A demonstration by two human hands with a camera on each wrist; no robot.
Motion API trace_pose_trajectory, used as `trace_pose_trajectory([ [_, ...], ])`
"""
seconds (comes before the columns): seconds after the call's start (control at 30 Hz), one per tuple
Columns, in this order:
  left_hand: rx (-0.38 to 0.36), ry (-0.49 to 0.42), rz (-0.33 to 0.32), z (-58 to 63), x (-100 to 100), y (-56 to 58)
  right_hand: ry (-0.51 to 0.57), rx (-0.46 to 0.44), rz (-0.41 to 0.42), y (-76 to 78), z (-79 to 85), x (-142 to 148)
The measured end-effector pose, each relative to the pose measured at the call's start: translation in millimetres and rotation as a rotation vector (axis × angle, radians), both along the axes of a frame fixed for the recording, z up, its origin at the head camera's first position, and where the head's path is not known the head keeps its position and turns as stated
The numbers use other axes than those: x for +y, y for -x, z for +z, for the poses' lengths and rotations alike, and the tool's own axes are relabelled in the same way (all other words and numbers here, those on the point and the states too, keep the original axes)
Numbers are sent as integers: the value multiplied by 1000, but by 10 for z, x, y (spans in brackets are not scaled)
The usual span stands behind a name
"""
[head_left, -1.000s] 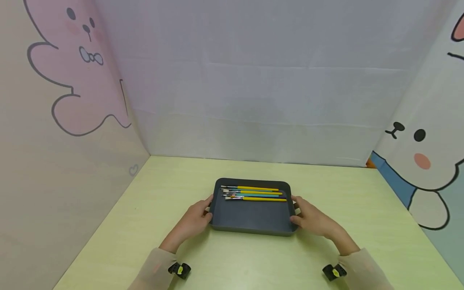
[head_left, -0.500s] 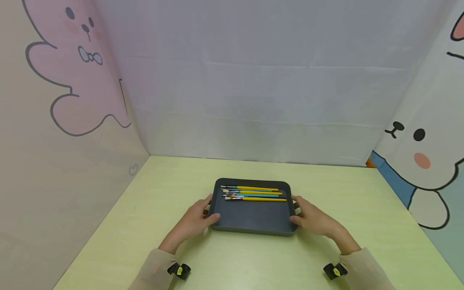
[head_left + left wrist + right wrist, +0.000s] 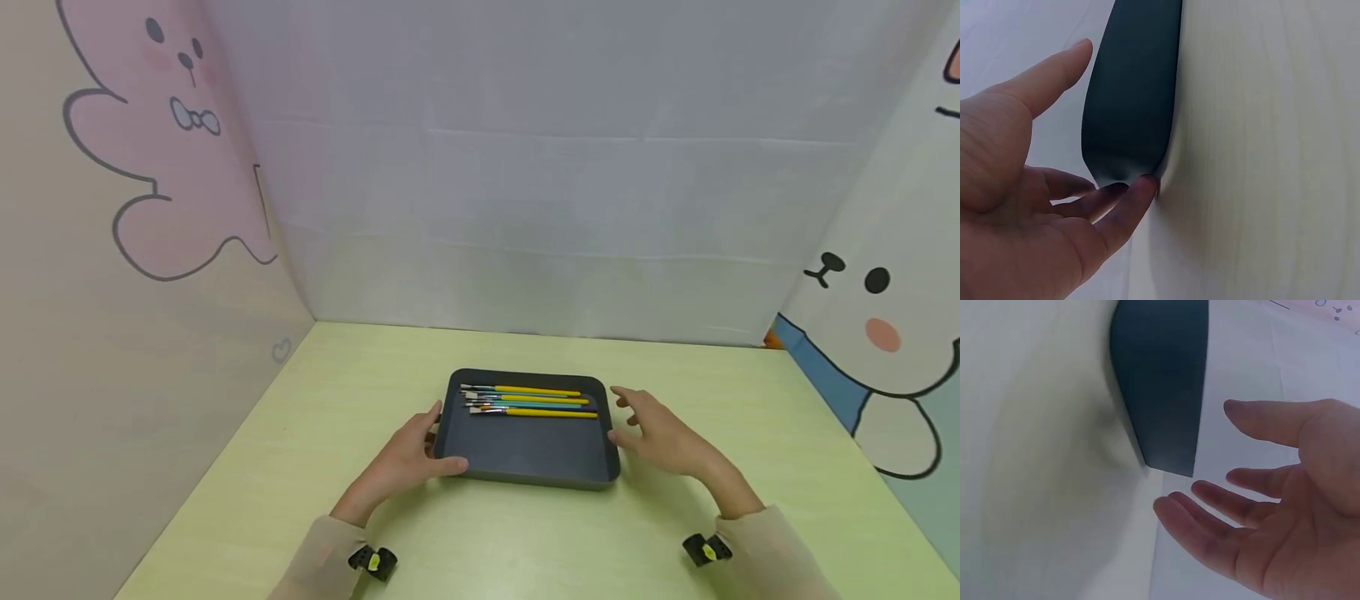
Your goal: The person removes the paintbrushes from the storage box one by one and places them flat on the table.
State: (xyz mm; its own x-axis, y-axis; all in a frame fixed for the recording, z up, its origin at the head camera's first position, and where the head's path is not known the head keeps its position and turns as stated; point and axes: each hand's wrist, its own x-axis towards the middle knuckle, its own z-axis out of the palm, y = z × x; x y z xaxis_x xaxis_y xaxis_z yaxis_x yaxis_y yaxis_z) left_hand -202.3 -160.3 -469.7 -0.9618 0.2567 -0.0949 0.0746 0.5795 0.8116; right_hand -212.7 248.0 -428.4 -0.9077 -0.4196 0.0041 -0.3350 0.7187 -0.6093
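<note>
A dark grey rectangular tray (image 3: 532, 454) sits on the table, with several paintbrushes (image 3: 551, 412) lying side by side in its far half, handles yellow and blue. At the tray's left end is my left hand (image 3: 405, 454), thumb extended over the near left corner. In the left wrist view its fingertips touch the tray's end (image 3: 1132, 81) low down, while the thumb stands off it. My right hand (image 3: 663, 433) is beside the right end, fingers spread and loosely bent. The right wrist view shows a gap between those fingers and the tray wall (image 3: 1163, 375).
The pale yellow-green table (image 3: 480, 542) reaches back to a white cloth wall (image 3: 525, 208). A pink cartoon bear panel (image 3: 172, 167) stands along the left, and a white cartoon animal panel (image 3: 900, 292) along the right. Each sleeve carries a small black wrist device (image 3: 375, 562).
The right hand has let go of the tray's right end and moved slightly right. The left thumb has come off its grip and stretched toward the near corner. The tray stays put.
</note>
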Motion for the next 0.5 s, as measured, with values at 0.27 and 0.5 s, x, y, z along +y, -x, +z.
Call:
trace_pose_trajectory([
  [0.27, -4, 6, 16, -6, 21, 1, -140, 215, 115, 154, 244, 0],
  [0.5, 6, -12, 12, -32, 16, 22, -231, 304, 241, 339, 399, -126],
])
